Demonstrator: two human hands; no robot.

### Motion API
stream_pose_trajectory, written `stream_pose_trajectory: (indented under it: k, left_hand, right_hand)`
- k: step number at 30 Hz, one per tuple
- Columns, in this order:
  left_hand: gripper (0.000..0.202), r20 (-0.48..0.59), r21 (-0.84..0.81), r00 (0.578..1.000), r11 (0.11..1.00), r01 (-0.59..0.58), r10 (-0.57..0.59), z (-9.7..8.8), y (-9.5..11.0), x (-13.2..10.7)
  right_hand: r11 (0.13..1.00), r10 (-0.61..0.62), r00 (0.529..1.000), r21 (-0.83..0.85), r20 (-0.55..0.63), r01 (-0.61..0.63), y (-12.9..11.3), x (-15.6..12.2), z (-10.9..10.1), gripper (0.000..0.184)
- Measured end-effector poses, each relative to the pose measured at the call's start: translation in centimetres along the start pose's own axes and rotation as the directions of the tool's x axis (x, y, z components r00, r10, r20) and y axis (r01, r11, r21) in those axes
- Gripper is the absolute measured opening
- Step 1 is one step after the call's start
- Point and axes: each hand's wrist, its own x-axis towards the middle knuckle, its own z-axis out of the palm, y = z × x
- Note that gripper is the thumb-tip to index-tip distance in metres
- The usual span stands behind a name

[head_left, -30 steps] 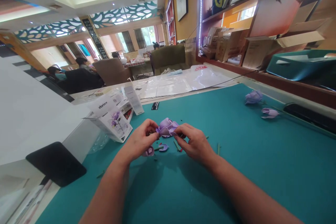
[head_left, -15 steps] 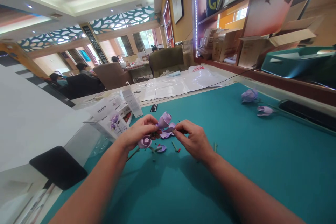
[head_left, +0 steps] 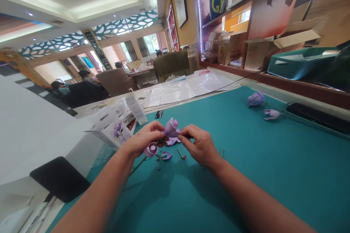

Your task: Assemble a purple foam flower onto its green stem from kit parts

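My left hand (head_left: pixel 146 137) is closed around the base of a purple toy rose (head_left: pixel 171 126), whose bloom tilts up and right. Between the thumb and fingers of my right hand (head_left: pixel 199 145) is a purple petal (head_left: pixel 176 134), pressed against the bloom's right side. Below my left fingers a smaller open rose (head_left: pixel 151 149) with a green stem (head_left: pixel 137 166) hangs from the same cluster. Behind and under the held bloom lie loose purple petals (head_left: pixel 172 142). A cupped petal (head_left: pixel 166 156) and a green stem piece (head_left: pixel 179 153) with a red end rest on the mat.
The green mat (head_left: pixel 262 174) covers the table. Printed packaging boxes (head_left: pixel 109 129) and a black card (head_left: pixel 159 114) stand or lie beyond my left hand. Two purple flowers (head_left: pixel 256 98) and a long black object (head_left: pixel 317 114) are at the far right. A dark panel (head_left: pixel 60 178) sits at left.
My right hand has brought the petal from beside the bloom up against its lower right side. My left hand keeps its hold. The view has shifted slightly.
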Motion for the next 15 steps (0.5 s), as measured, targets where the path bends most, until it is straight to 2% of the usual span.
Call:
stream_pose_trajectory:
  k: [15]
  left_hand:
    - [0.021, -0.009, -0.035, 1.0, 0.999, 0.01, -0.01, 0.3, 0.04, -0.04]
  right_hand:
    - [0.996, -0.059, 0.998, -0.06, 0.011, 0.059, 0.16, -0.06, -0.06, 0.015]
